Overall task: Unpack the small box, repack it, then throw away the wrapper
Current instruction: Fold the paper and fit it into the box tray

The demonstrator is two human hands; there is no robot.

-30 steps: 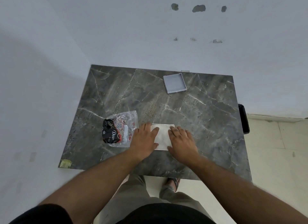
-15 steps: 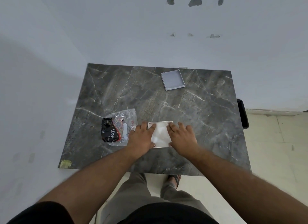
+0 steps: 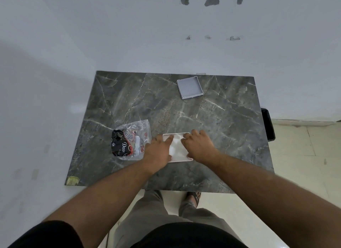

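Observation:
A small white box base point(image 3: 184, 134) lies near the front of the dark marble table point(image 3: 230, 129), with white crumpled paper point(image 3: 176, 147) inside it. My left hand point(image 3: 158, 151) rests on the box's left side, fingers spread and pressing on the paper. My right hand point(image 3: 200, 146) rests on the right side, fingers also flat on the paper. The grey box lid point(image 3: 190, 87) lies upturned at the table's far edge. A clear plastic wrapper point(image 3: 132, 139) with a black packet inside it lies just left of my left hand.
White walls close the table in behind and to the left. A black bin point(image 3: 268, 124) stands by the table's right edge on a pale tiled floor. A yellowish sticker point(image 3: 72, 180) marks the table's front left corner.
Both hands have slid slightly over the box, pressing the paper down, and the box rim now shows more clearly. The camera view has shifted a little; the wrapper and lid have not moved.

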